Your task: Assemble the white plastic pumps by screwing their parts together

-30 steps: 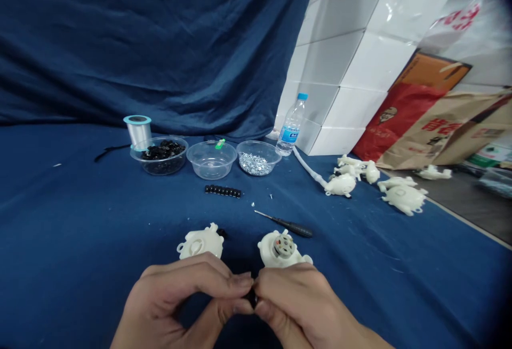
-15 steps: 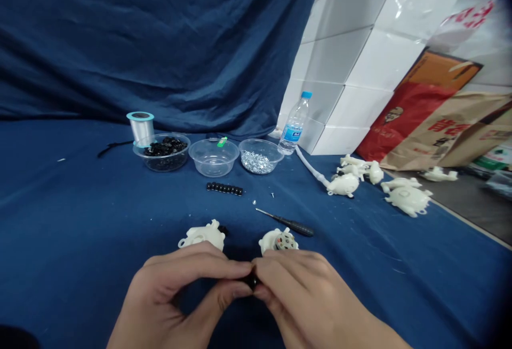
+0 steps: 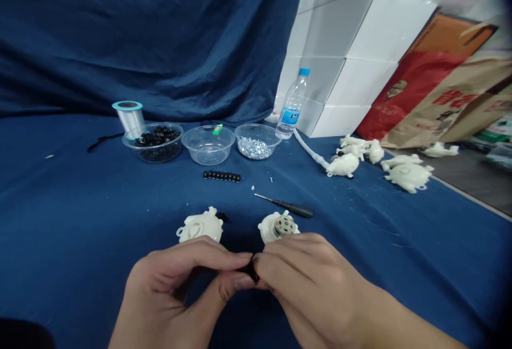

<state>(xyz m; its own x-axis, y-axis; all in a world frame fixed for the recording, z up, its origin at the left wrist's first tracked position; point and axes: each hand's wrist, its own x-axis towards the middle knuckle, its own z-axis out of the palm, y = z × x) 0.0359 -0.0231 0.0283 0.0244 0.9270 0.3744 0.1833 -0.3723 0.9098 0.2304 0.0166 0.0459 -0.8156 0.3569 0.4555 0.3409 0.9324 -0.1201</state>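
Observation:
Both hands meet low in the middle of the head view, pinching a small black part (image 3: 252,270) whose kind is mostly hidden by the fingers. My left hand (image 3: 188,285) grips it between thumb and forefinger from the left. From the right, my right hand (image 3: 316,285) closes on it with thumb and fingers. Just beyond my left hand lies a cream-white plastic shell (image 3: 204,225) with small knobs and a loop. Beyond my right hand sits a second white shell (image 3: 267,228) with a round metal, motor-like piece (image 3: 285,225) in it. Behind that lies a black-handled screwdriver (image 3: 294,208).
A row of small black parts (image 3: 221,176) lies mid-table. Farther back stand a bowl of black pieces (image 3: 158,143), a clear bowl (image 3: 208,149), a bowl of screws (image 3: 256,148), a wire spool (image 3: 130,117) and a water bottle (image 3: 291,109). White plastic parts (image 3: 408,174) lie right.
The camera view has tilted, so the table things appear higher. Both hands still pinch the black part, which has turned slightly between the fingers.

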